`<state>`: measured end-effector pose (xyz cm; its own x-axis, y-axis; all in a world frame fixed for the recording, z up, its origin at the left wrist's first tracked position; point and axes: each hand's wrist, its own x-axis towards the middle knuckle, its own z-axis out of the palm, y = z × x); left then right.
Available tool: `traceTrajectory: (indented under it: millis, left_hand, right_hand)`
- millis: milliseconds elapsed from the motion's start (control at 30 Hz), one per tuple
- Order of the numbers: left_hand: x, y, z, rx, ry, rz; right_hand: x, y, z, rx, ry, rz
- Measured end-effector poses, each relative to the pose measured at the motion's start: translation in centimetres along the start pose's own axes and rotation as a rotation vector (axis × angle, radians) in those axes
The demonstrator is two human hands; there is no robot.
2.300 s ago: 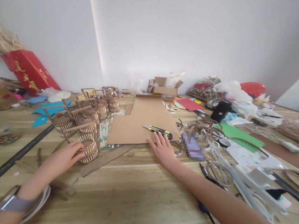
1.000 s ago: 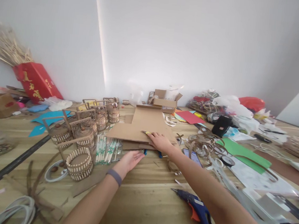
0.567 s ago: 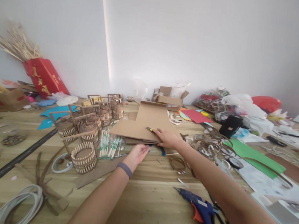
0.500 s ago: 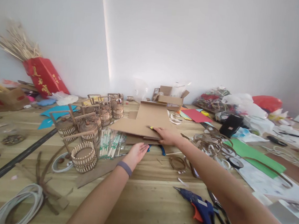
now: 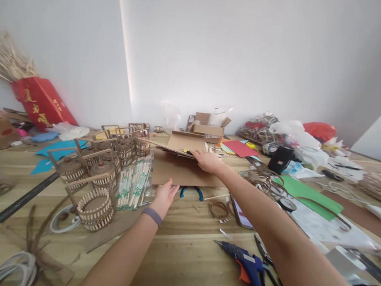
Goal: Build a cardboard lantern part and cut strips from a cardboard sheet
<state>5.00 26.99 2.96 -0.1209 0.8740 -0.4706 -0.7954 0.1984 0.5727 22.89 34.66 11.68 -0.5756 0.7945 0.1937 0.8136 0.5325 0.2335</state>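
At far left, an open basket (image 5: pixel 94 218) is being kept on the desk (image 5: pixel 179 254). Around mid-frame, the left hand (image 5: pixel 163 197) is being rested at the near edge of the lower cardboard (image 5: pixel 184 171); whether that grip's pinched can't be told. Just above, the upper cardboard (image 5: pixel 181 143) is being held raised, and a yellow cutter (image 5: pixel 187 151) half hidden, by the right hand (image 5: pixel 208 162), grip clamped on the board. Near side's being parted already; far side's seemingly still being left together.
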Motion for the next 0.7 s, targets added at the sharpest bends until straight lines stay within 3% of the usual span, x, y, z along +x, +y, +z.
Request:
traceTrajectory:
  millis: [167, 267, 433, 567, 700]
  left_hand:
    - [-4.2, 0.8, -0.8, 0.028, -0.057, 0.069]
    - [-7.3, 1.2, -2.2, 0.045, -0.057, 0.097]
    - [-13.4, 0.9, -6.9, 0.075, 0.0, 0.086]
    - [-18.2, 0.7, -10.9, 0.091, 0.158, 0.054]
    - [-21.3, 0.7, -14.6, 0.123, 0.239, -0.018]
  right_hand:
    - [0.5, 0.4, -1.1, -0.047, 0.016, -0.02]
    - [0.8, 0.4, -1.0, -0.065, 0.011, -0.045]
    - [1.0, 0.2, 0.7, -0.063, -0.026, -0.133]
    - [0.6, -0.2, 2.1, -0.043, -0.069, -0.2]
    - [-0.1, -0.7, 3.0, -0.032, -0.099, -0.218]
